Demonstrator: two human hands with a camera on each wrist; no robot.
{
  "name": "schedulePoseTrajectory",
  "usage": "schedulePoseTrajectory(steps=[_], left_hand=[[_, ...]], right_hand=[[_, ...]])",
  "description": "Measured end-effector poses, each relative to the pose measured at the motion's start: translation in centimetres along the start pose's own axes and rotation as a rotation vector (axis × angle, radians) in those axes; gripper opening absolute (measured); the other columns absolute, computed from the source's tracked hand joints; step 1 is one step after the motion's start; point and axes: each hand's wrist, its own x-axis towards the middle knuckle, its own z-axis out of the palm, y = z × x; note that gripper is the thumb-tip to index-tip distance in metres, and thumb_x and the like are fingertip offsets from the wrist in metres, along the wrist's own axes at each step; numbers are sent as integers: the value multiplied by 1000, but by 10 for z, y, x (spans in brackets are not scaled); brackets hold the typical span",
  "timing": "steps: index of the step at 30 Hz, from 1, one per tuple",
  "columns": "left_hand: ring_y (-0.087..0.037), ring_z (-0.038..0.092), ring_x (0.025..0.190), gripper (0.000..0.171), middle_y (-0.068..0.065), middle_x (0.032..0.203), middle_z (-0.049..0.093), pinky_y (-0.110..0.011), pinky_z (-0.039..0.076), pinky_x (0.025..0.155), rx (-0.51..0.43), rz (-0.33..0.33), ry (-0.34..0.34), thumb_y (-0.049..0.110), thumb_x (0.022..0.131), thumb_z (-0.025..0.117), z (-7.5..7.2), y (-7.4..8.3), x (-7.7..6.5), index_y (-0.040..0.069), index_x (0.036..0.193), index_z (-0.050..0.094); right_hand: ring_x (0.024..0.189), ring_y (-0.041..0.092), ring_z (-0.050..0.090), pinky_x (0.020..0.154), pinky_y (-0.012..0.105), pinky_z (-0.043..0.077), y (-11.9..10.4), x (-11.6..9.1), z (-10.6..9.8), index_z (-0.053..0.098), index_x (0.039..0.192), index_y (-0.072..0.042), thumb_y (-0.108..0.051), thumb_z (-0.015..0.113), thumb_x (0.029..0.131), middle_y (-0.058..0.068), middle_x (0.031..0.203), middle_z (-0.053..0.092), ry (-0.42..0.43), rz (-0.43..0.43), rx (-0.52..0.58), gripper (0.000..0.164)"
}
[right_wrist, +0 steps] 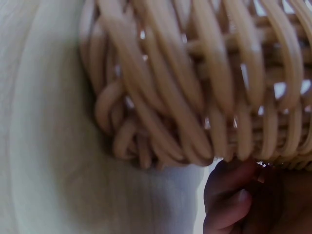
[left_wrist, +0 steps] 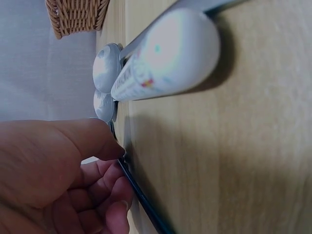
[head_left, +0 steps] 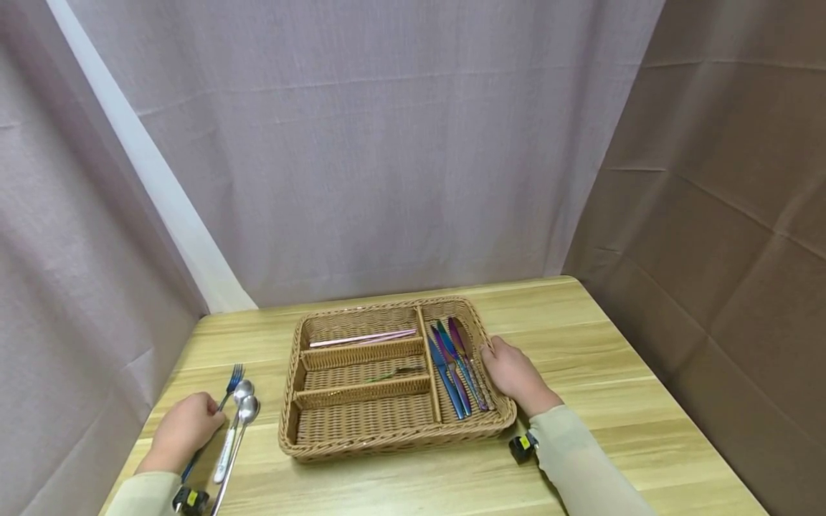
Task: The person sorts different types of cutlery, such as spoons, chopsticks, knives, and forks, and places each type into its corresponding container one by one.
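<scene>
My left hand (head_left: 187,428) pinches the handle of a dark blue fork (head_left: 235,375) between thumb and fingers, low over the tabletop at the left. In the left wrist view the dark fork handle (left_wrist: 146,202) runs out below the fingertips. Right beside it lie a spoon with a white patterned handle (head_left: 225,455) and an all-silver spoon (head_left: 248,410). A wicker cutlery tray (head_left: 361,440) occupies the middle of the table. On its right side my right hand (head_left: 515,371) grips the rim; in the right wrist view curled fingers (right_wrist: 229,212) show beside the weave.
Several iridescent knives (head_left: 452,369) lie in the tray's right compartment. Pink chopsticks (head_left: 363,339) are in the back-left one. The middle-left compartment holds a thin, partly hidden piece of cutlery (head_left: 399,372). Grey curtains (head_left: 400,158) hang behind the wooden table (head_left: 645,430).
</scene>
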Motion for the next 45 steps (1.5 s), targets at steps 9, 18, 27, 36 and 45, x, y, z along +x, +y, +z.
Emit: schedulePoseTrajectory(steps=[9,18,27,36,45], left_hand=[[-23,53,64,18,-13,80,67,-47,47,60,5,4,2,21,79,63,-2,0,0,4,84,65],[-21,50,62,14,-9,78,65,-41,43,54,11,8,-14,21,79,64,-12,5,1,7,82,63],[-20,49,61,13,-6,75,63,-41,43,54,24,45,15,22,81,64,-20,13,1,9,80,62],[-20,49,61,13,-3,72,61,-40,43,54,51,102,44,23,83,64,-28,37,7,11,79,61],[-18,48,58,13,0,64,56,-37,41,51,66,170,62,23,81,66,-31,71,13,14,76,58]], right_hand=[[111,44,56,95,63,46,0,-1,-1,51,129,-1,-44,30,104,29,124,62,-9,-1,-2,55],[110,44,57,94,62,46,-1,0,-1,52,126,-1,-44,30,104,29,122,63,-8,2,4,53],[111,44,56,95,62,46,0,-1,0,51,128,-2,-46,28,104,29,123,62,-14,0,8,55],[108,43,58,93,62,47,0,0,0,52,125,-2,-41,31,104,28,119,64,-12,2,4,49],[108,45,57,93,63,47,-1,-1,0,52,123,-1,-38,33,104,29,118,64,-4,-6,3,46]])
